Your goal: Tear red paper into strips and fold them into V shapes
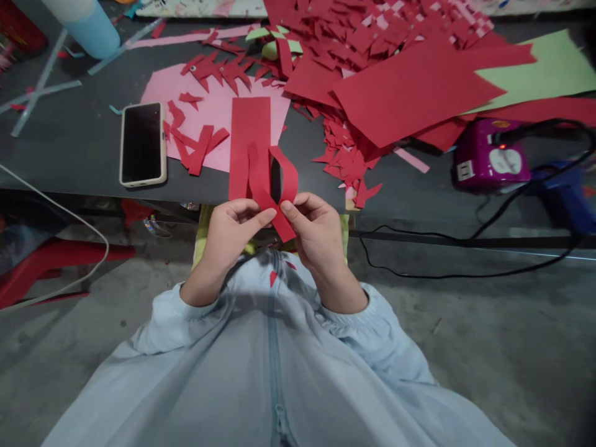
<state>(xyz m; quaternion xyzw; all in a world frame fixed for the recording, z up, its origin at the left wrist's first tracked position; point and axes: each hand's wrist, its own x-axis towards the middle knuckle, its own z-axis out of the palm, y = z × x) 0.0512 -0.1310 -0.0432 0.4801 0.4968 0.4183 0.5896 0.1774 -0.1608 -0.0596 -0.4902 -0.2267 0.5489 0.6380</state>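
Note:
A red paper strip (289, 177) is bent into a loop whose ends cross near the table's front edge. My left hand (233, 233) pinches the strip at the left of the crossing, thumb on top. On the right side of the crossing, my right hand (316, 233) pinches the same strip between thumb and fingers. One short end sticks out below, between the hands. Just behind the loop lies a flat red paper rectangle (250, 118), partly over a pink sheet (153, 87) that bears red cut pieces (200, 149).
A phone (143, 144) lies on the dark table (93, 161) at left. Red scraps (344, 146) and large red sheets (414, 87) cover the right. Beyond are a purple box (491, 158), a blue glue gun (565, 192) and hanging black cables (419, 274). A bottle (90, 31) stands back left.

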